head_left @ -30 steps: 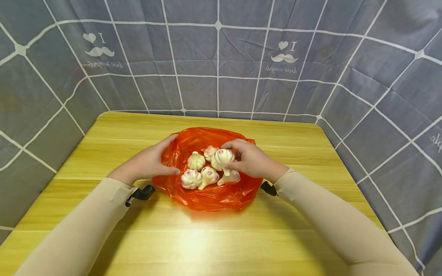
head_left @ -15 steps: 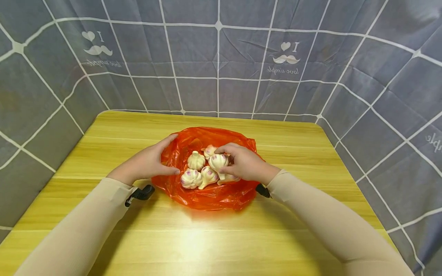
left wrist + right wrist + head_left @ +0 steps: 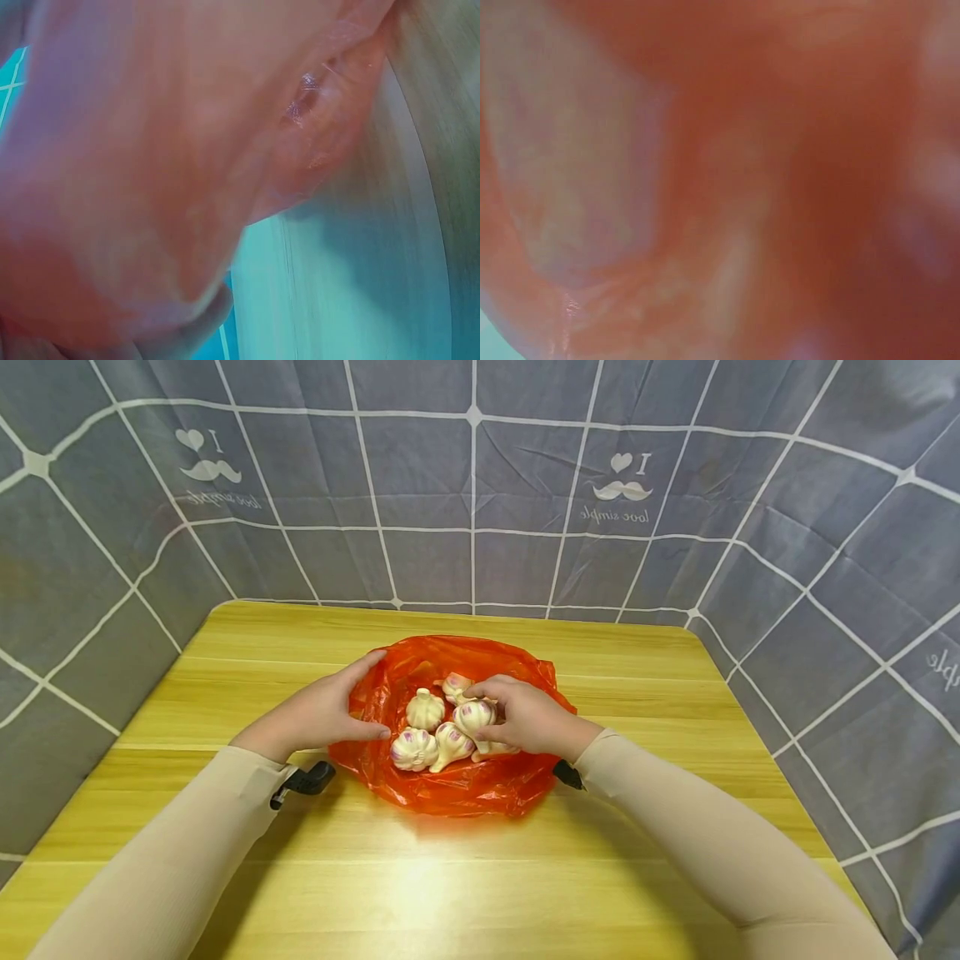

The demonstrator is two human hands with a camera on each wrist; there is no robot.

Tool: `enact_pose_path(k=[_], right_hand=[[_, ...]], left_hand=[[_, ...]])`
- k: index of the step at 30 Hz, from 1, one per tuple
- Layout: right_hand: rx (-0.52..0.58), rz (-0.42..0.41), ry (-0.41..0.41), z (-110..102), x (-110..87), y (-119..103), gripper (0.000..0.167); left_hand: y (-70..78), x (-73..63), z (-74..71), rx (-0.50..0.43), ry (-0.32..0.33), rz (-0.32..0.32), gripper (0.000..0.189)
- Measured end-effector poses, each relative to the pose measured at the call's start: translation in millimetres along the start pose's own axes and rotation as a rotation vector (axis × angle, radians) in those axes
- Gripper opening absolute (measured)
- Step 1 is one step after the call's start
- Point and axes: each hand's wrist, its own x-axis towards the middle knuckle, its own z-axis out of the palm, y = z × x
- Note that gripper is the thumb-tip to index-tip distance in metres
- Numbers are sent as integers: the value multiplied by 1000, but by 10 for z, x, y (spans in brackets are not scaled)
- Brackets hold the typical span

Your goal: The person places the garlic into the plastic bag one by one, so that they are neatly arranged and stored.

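A crumpled red plastic bag (image 3: 480,797) lies spread with its mouth up on the table, with several white garlic bulbs with purple marks inside it. My right hand (image 3: 528,718) reaches in from the right and grips one garlic bulb (image 3: 472,717) between thumb and fingers, low among the others. At the left side of the bag my left hand (image 3: 318,710) rests with thumb and fingers spread apart, holding no bulb. Another bulb (image 3: 425,710) and a purple-streaked bulb (image 3: 414,749) sit nearest to it. Blurred red plastic (image 3: 150,187) covers much of the left wrist view.
The wood-grain table (image 3: 420,893) stretches around the bag on all sides. Behind it and at both sides hangs a grey curtain (image 3: 420,468) with white grid lines. Black wrist straps (image 3: 311,779) show under the cuffs.
My right hand has moved left and slightly down with the garlic bulb, lowering it among the other bulbs. My left hand has stayed at the bag's left side.
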Motion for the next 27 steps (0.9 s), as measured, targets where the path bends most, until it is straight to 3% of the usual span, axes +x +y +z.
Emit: enact_pose_path(k=[11, 19, 27], right_hand=[[-38, -18, -10, 13, -48, 18, 48], [-58, 3, -39, 51, -59, 19, 55], [-101, -32, -61, 97, -61, 41, 60]], left_hand=[[65, -24, 20, -7, 10, 9, 116], [61, -53, 6, -50, -2, 12, 115], [33, -72, -6, -51, 10, 22, 115]])
